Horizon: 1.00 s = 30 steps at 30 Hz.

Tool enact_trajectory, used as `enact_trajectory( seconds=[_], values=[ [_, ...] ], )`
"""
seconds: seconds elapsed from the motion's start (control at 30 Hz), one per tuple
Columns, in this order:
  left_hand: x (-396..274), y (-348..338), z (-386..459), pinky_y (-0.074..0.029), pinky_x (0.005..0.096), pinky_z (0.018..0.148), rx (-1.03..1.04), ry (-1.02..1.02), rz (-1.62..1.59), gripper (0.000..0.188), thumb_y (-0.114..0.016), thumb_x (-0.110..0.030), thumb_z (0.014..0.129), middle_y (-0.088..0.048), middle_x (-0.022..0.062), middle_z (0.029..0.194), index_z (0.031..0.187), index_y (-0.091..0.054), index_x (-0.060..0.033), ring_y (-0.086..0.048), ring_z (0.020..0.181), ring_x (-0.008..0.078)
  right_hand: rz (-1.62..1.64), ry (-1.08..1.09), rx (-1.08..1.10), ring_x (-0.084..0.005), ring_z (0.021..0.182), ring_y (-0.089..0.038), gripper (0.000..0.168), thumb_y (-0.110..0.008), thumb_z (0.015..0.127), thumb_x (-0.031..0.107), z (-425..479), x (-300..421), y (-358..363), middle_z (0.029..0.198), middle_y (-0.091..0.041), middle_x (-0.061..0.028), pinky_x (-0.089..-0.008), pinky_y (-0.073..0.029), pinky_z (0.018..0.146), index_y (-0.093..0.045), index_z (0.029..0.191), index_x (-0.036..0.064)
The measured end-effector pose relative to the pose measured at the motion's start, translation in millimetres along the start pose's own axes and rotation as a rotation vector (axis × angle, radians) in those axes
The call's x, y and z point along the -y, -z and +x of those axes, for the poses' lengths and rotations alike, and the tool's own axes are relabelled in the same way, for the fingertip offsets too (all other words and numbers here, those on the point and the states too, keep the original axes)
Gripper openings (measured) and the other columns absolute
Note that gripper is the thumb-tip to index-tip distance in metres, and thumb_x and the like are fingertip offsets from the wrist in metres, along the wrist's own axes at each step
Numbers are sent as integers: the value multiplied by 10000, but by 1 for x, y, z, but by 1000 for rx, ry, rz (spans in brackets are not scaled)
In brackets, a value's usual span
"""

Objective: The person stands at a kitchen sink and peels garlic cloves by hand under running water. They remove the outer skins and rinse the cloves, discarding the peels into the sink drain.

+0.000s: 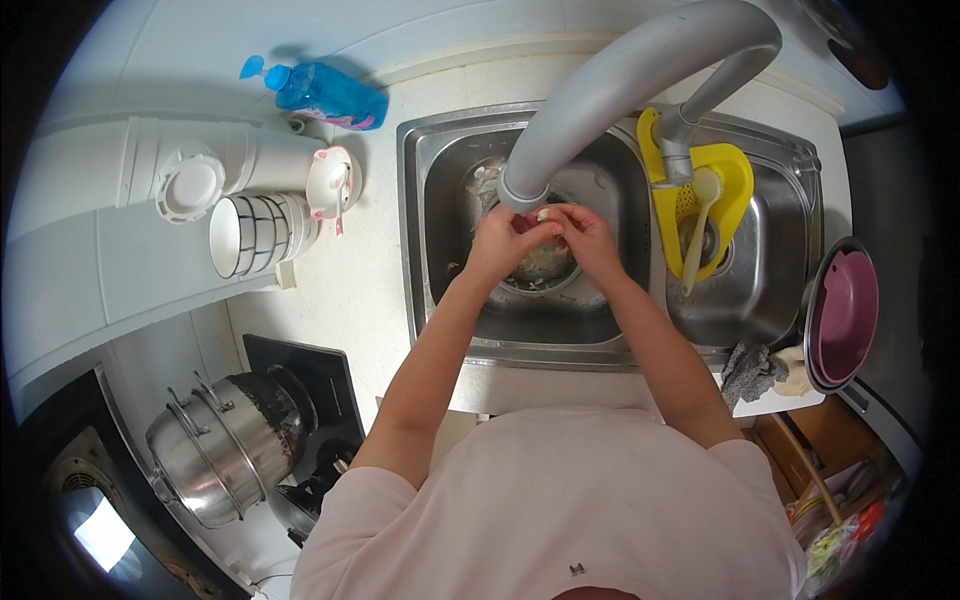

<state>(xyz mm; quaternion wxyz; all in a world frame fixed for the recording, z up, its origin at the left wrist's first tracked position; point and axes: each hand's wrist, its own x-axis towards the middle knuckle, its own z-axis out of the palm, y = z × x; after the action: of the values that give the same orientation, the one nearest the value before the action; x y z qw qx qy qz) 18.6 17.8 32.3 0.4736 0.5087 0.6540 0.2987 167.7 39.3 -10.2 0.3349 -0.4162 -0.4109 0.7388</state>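
My left hand [501, 244] and my right hand [592, 241] meet over the left basin [465, 315] of a stainless steel sink. Pinched between their fingertips is a small whitish piece [543, 214], perhaps a garlic clove; the fingers hide most of it. Directly below sits a round bowl [551, 289], partly covered by my hands, with pale contents and small scraps in it. Pale peel-like scraps [486, 180] lie at the basin's far left. The thick grey faucet spout [525, 184] ends just above my left hand.
A yellow strainer basket [739, 176] with a pale-handled brush [699, 232] occupies the right basin. A blue soap bottle [330, 94] lies left behind the sink. Stacked bowls [259, 234] and steel pots [217, 450] are at left. A pink basin [849, 319] and grey cloth [752, 375] stand right.
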Motion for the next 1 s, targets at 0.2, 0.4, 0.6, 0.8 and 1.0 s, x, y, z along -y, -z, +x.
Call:
enact_trajectory(
  seconds=[0.2,0.4,0.6,0.8,1.0],
  values=[
    [-11,-2,-2,-457,214,582,24,-11,-373,166,-677,-105,749,-568,17,772,836,-623,25,-563,676,89,138,20,59,-33,648,-467,206,-498,887,180,-5,9,-6,746,-550,31,-178,-404,581,-612,973,31],
    [6,2,0,-488,219,630,136,89,-517,168,-591,-121,824,-598,48,850,911,-617,21,-573,734,91,-206,408,-31,-113,757,-515,203,-477,884,143,-2,8,-5,821,-572,-35,-231,-412,700,-612,955,8],
    [0,8,-4,-504,253,723,156,252,-659,257,-505,-202,885,-605,49,815,1021,-576,4,-581,744,101,-187,253,44,-147,798,-525,194,-481,876,132,-3,17,0,857,-579,-67,-256,-407,739,-612,951,11],
    [9,3,-1,-496,250,676,102,175,-524,243,-530,-261,871,-558,6,727,875,-589,-25,-536,660,80,-231,282,16,-149,775,-520,192,-487,873,133,-2,14,-4,811,-563,-59,-253,-406,712,-611,960,14],
    [13,3,-2,-493,241,673,75,316,-720,223,-542,-247,865,-547,-3,722,843,-588,-30,-527,658,71,-164,185,102,-81,668,-461,206,-485,880,150,-2,13,1,796,-516,-17,-208,-390,624,-611,991,30]
  ],
)
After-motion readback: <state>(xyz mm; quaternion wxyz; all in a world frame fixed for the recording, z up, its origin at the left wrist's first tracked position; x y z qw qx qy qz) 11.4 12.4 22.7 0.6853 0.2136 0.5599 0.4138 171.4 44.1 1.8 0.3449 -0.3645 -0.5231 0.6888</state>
